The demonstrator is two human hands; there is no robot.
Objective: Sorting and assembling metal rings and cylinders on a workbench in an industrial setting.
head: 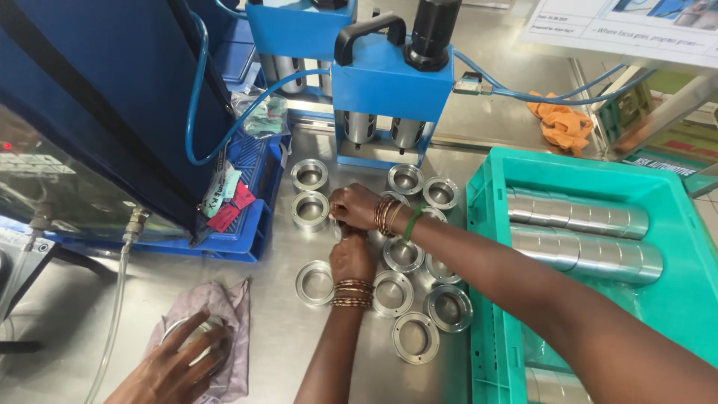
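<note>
Several shiny metal rings (pixel 315 283) lie flat on the steel table (pixel 277 344) in front of a blue press (pixel 393 75). My right hand (pixel 355 206) and my left hand (pixel 351 258) meet in the middle of them. Both are closed around one metal ring (pixel 338 229), which they mostly hide. Rings (pixel 310 210) lie just left of the hands, and others (pixel 404 254) sit under my right wrist. Both wrists carry bangles.
A green crate (pixel 479 224) at the right holds rows of stacked rings (pixel 576 213). At the bottom left another person's hand (pixel 179 366) presses a grey cloth (pixel 224 307) around a ring. A blue tray (pixel 247 232), blue hoses and an orange rag (pixel 561 123) surround the press.
</note>
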